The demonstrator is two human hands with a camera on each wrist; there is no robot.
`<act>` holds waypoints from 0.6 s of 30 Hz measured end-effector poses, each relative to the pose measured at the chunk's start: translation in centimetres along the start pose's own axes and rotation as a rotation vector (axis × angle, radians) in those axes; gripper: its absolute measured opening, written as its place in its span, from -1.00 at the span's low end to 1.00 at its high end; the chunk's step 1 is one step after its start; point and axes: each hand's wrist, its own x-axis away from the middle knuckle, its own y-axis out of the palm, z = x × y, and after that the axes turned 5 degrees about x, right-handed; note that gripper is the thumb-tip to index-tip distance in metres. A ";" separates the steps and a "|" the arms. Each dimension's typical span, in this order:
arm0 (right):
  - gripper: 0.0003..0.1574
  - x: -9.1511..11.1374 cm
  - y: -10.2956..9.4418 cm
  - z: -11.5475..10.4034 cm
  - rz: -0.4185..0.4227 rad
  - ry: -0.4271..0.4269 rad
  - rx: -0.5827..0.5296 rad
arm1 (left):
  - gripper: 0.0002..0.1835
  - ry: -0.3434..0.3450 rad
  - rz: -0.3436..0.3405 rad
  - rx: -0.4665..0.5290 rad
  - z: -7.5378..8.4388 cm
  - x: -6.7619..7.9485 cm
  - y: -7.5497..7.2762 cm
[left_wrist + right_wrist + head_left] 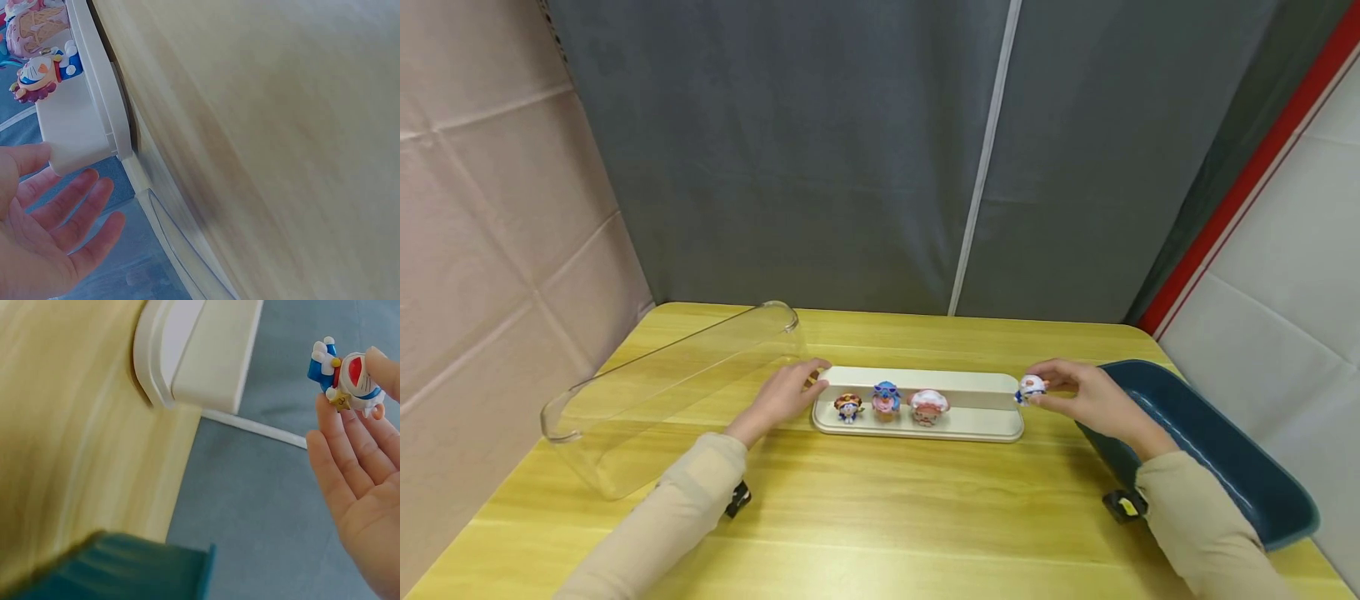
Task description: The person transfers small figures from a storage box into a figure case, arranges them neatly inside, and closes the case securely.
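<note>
A cream display base (981,421) lies lengthwise on the table with three small figurines on it: one with a brown patterned top (848,407), a blue-topped one (886,398) and a pink one with a white top (928,407). My left hand (786,392) is at the base's left end, its thumb right at the edge and its fingers loosely spread. Just off the right end, my right hand (1086,398) pinches a blue-and-white cat figurine (350,378) between thumb and fingers. That figurine has a red mouth, a yellow bell and a white top.
A clear plastic cover (662,383) stands at a slant on the left of the wooden table (880,508). Right of my right hand is a dark teal bin (1217,450), partly behind my forearm. A grey curtain (775,167) hangs behind the table.
</note>
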 end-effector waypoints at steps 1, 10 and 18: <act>-0.58 -0.1 0.3 0.0 -0.001 -0.007 -0.014 | -0.68 -0.001 -0.001 -0.001 0.0 0.0 0.0; -0.56 -0.9 2.4 -0.1 -0.035 -0.008 -0.096 | -0.67 -0.012 -0.006 0.003 0.1 0.0 0.0; -0.56 -1.7 4.3 -0.4 -0.046 -0.033 -0.111 | -0.67 -0.008 -0.006 0.004 -0.1 -0.1 0.0</act>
